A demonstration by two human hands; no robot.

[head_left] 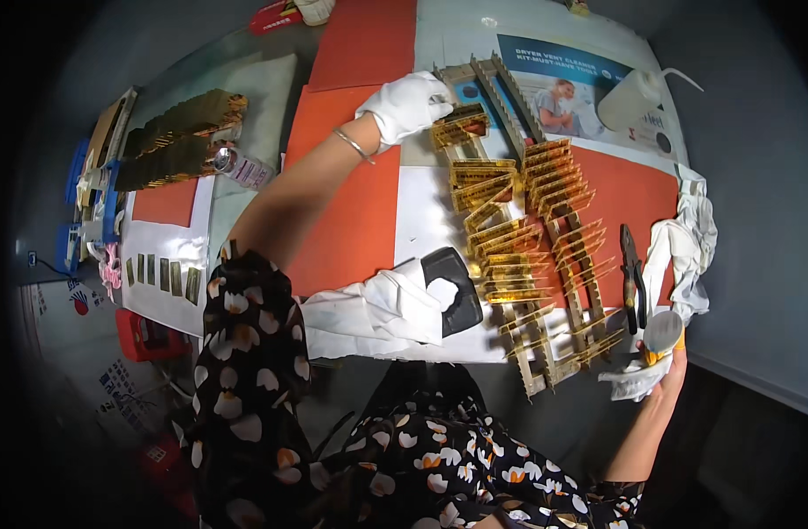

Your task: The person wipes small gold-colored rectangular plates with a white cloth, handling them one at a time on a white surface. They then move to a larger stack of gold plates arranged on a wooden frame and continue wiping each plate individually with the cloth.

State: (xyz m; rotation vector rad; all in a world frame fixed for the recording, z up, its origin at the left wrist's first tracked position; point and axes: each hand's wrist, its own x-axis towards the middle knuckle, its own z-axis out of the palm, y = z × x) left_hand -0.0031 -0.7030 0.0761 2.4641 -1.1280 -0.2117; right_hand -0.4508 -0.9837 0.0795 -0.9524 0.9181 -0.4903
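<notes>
gloved left hand [408, 103] grips gold plates [459, 126].

Small workshop bench, probably: racks of gold metal strips [518, 238], pliers [633, 278], squeeze bottle [629, 99], rags [686, 256].

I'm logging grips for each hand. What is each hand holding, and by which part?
The left hand, gloved white, pinches a gold plate at its left end. The right hand grips a small bottle around its body, with a cloth.
</notes>
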